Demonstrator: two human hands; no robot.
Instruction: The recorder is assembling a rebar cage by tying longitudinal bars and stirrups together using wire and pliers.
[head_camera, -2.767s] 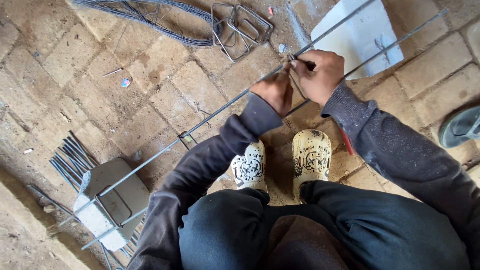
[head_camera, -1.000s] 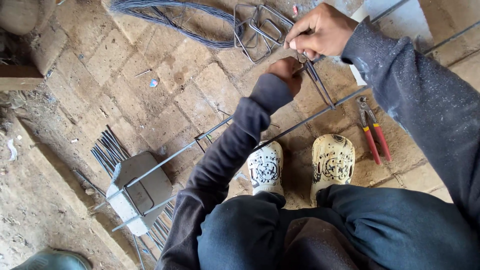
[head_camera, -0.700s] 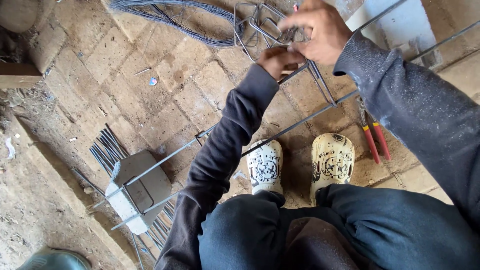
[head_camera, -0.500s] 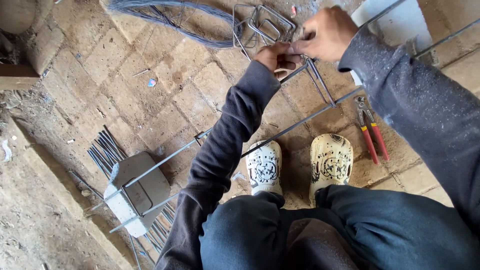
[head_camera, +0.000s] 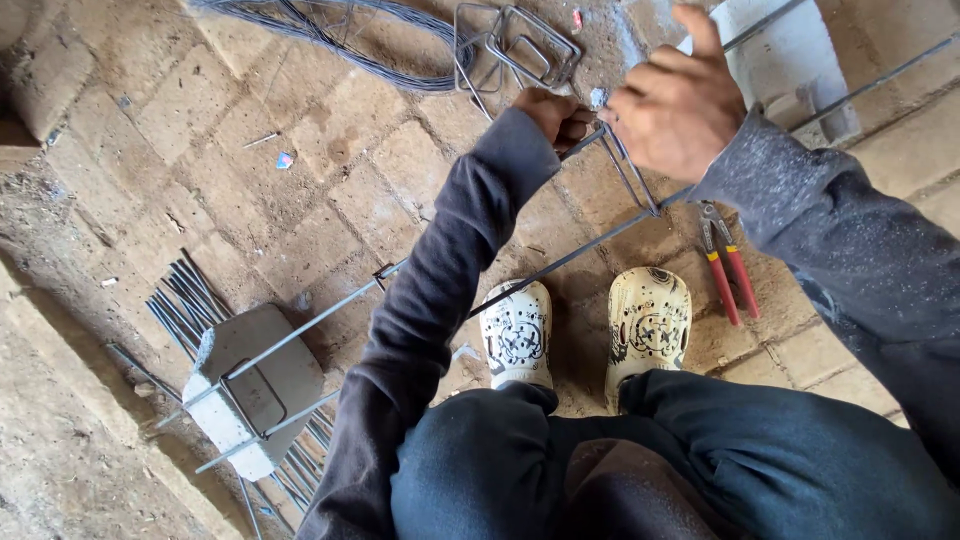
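Step in hand, as judged: a wire stirrup (head_camera: 628, 170) was being fixed onto the long steel rods (head_camera: 560, 262) — tying or seating stage, not finished.

- Left hand (head_camera: 552, 112): fingers were closed on the top corner of the stirrup, right where it met the upper rod. Sleeve stretched fwd over the rods.
- Right hand (head_camera: 678, 105): held just beside the left, at the same joint, back of hand to camera, thumb up. Fingers were curled, but whether they were clamped on wire/stirrup or only touching couldn't be told — hidden by the hand itself.
- Stirrup: upright-ish, tilted, lower corner was seen touching the lower rod, just ahead of the white shoes (head_camera: 580, 330).
- Rods: two, roughly parallel, run diagonally across the brick floor (head_camera: 190, 110); far-left ends were rested on a grey concrete block (head_camera: 262, 385), other ends on a pale block (head_camera: 790, 70) at top right.
- Red-handled pliers (head_camera: 728, 265) were left on the floor, right of the shoes, near the right forearm, untouched.
- Spare stirrups (head_camera: 520, 45) were stacked beyond the hands; a coil of thin wire (head_camera: 340, 30) lay top left; a bundle of short rods (head_camera: 190, 300) beside the grey block.

Next move, as judged: joint needs to be held square w/ left hand while the right gets a firm grip; the pliers prob. needed to twist tight. Risk: stirrup slipping along the rod if the left grip is eased.
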